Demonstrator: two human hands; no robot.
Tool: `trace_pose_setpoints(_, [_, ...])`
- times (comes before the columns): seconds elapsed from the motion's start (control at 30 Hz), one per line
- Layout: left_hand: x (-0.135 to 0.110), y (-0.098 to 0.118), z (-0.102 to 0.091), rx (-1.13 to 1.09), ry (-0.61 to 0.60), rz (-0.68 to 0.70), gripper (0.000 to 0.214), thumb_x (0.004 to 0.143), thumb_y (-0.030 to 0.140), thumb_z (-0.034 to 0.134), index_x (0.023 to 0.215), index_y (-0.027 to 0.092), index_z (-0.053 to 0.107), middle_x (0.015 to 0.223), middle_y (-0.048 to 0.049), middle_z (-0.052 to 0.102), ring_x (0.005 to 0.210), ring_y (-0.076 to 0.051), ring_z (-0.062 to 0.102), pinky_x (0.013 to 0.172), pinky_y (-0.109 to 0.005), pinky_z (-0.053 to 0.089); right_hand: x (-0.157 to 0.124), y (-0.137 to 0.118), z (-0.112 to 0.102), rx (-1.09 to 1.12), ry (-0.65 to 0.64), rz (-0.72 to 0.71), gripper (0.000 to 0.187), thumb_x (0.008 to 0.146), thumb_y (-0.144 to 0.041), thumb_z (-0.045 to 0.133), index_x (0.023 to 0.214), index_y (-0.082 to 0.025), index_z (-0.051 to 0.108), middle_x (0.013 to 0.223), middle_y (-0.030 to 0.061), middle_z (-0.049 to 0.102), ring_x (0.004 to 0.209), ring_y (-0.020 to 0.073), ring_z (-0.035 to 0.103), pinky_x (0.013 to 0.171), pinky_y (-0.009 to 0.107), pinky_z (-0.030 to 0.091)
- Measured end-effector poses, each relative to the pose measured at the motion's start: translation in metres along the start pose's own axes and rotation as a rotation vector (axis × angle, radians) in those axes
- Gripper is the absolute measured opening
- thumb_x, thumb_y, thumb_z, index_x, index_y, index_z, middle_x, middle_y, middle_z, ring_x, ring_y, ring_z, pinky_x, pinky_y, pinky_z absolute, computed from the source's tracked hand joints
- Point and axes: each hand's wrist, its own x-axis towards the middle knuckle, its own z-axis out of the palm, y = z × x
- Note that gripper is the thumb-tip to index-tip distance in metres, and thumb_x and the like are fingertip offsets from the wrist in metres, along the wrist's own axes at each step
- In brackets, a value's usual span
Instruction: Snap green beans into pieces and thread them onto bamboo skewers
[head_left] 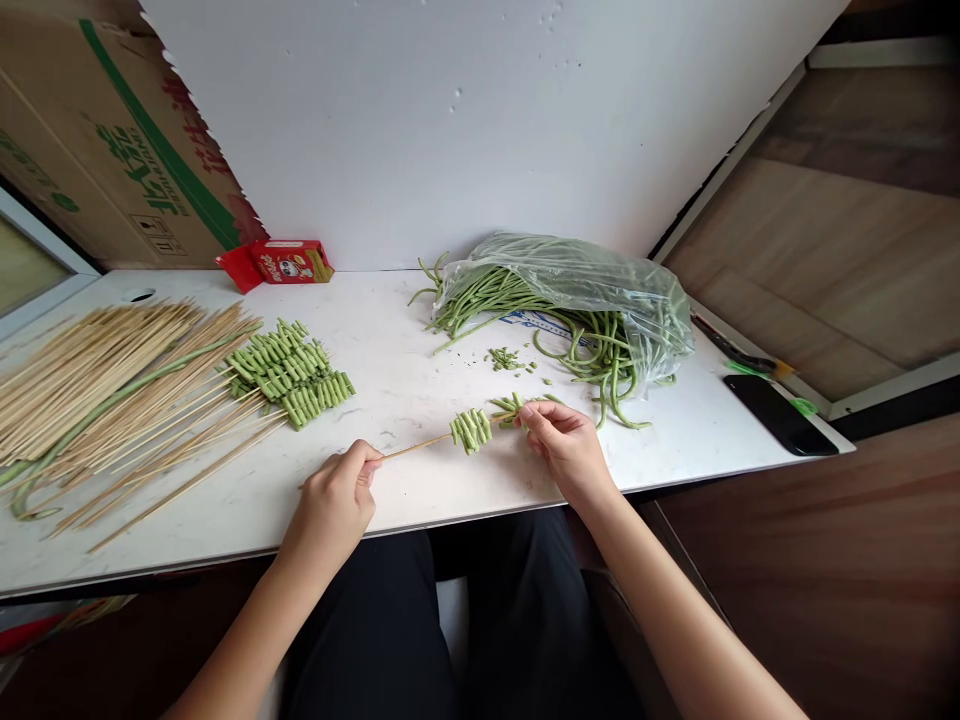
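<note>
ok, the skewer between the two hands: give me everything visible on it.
The skewer is a thin, straight, tan stick, apparently wood or bamboo. Short cut green bean pieces sit crosswise on it, side by side, nearer the right hand; a bare stretch runs from them to the left hand, which pinches it. It rises rightward in view, over the table's front part. The right fingers pinch at its far end, hiding the tip.
</note>
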Motion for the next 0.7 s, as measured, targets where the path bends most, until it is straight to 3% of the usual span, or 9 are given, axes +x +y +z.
trace_pose_setpoints(0.3, [0.000,0.000,0.000,0.001,-0.006,0.023,0.023,0.098,0.011,0.045,0.088,0.024,0.061,0.078,-0.0012,0.073,0.067,-0.017,0.070,0.064,-0.024,0.051,-0.012,-0.004,0.015,-0.070,0.007,-0.058,0.033,0.080,-0.055,0.086,0.080,-0.022,0.081,0.088,0.0102,0.079,0.086,0.0268,0.070,0.072,0.036,0.053])
trace_pose_setpoints(0.53, [0.000,0.002,-0.002,-0.025,0.000,0.034,0.023,0.098,0.010,0.045,0.088,0.024,0.061,0.081,-0.0023,0.075,0.071,-0.018,0.072,0.067,-0.025,0.053,-0.021,-0.004,0.030,-0.089,-0.001,-0.046,0.033,0.079,-0.054,0.086,0.074,-0.022,0.079,0.096,0.0112,0.081,0.097,0.0297,0.073,0.082,0.040,0.057])
trace_pose_setpoints(0.7, [-0.001,0.000,-0.001,-0.045,0.011,0.023,0.022,0.102,0.013,0.045,0.094,0.023,0.063,0.084,-0.0034,0.076,0.075,-0.019,0.074,0.070,-0.026,0.054,-0.012,-0.010,0.015,-0.190,-0.044,-0.074,0.037,0.086,-0.057,0.080,0.081,-0.021,0.082,0.090,0.0095,0.081,0.090,0.0276,0.072,0.082,0.039,0.055])
